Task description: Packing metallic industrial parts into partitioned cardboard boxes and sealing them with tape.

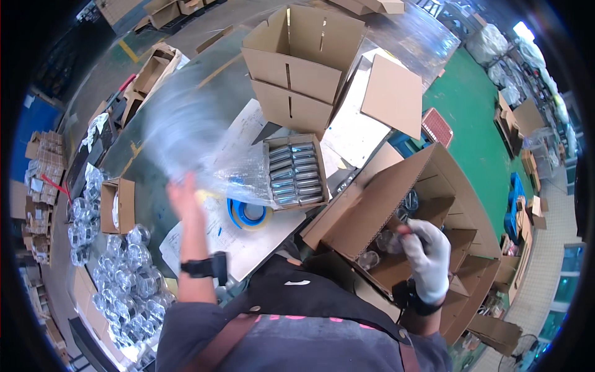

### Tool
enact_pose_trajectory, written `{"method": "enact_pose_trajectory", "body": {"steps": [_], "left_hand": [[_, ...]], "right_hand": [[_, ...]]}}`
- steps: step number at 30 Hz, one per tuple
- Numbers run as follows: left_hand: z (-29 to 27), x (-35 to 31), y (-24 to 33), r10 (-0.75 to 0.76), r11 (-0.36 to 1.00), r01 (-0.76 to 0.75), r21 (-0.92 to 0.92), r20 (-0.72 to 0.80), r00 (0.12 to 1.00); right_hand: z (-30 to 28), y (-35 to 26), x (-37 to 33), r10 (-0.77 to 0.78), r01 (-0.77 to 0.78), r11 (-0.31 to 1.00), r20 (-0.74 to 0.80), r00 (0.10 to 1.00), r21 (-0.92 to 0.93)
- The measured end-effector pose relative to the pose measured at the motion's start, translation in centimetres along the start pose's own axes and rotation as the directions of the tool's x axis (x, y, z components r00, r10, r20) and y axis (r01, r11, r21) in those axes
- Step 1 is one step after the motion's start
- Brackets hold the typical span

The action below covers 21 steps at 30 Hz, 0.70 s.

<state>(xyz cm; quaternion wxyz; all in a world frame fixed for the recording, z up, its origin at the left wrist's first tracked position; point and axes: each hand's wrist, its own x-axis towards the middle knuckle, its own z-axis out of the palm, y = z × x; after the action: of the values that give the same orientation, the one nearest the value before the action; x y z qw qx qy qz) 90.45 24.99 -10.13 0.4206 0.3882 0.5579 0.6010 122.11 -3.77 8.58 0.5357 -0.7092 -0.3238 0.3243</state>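
Note:
My bare left hand point(186, 197) is at the lower edge of a clear plastic sheet that looks like bubble wrap point(242, 173). The sheet's far part and my fingers are smeared by motion. One end of the sheet lies against a small open carton point(323, 170), packed with rows of shiny wrapped pieces point(295, 168). My right hand point(427, 257), in a white glove, hangs over a large open carton point(378, 211) with cardboard dividers. Its fingers are drawn together, a reddish spot at their tips. Clear glass-like pieces point(369, 260) lie in the compartments below; whether one is held is unclear.
A blue tape roll point(246, 214) lies on papers before the small carton. A tall empty carton point(297, 62) stands behind it. Many clear rounded pieces point(133, 279) crowd the left side by a little box point(118, 204). A red crate point(437, 127) is beyond the large carton.

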Motion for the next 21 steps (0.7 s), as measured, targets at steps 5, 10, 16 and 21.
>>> {"method": "enact_pose_trajectory", "body": {"steps": [5, 10, 16, 21], "left_hand": [[-13.5, 2.3, 1.8, 0.725, 0.514, -0.211, 0.832, -0.29, 0.624], [4.6, -6.1, 6.6, 0.276, 0.742, -0.64, 0.199, 0.78, 0.562], [12.9, -8.9, -2.6, -0.305, 0.107, -0.935, 0.338, 0.906, 0.293], [13.1, -9.2, -4.6, -0.429, -0.002, -0.972, 0.234, 0.878, 0.213]], "right_hand": [[7.0, 1.2, 9.1, -0.299, 0.542, 0.711, 0.504, 0.81, -0.449], [15.2, 10.1, 18.2, 0.06, 0.756, 0.224, 0.783, 0.619, -0.615], [16.4, 14.9, 17.1, -0.08, 0.818, -0.081, 0.822, 0.564, -0.569], [16.4, 16.0, 17.1, -0.069, 0.808, -0.178, 0.826, 0.559, -0.561]]}}
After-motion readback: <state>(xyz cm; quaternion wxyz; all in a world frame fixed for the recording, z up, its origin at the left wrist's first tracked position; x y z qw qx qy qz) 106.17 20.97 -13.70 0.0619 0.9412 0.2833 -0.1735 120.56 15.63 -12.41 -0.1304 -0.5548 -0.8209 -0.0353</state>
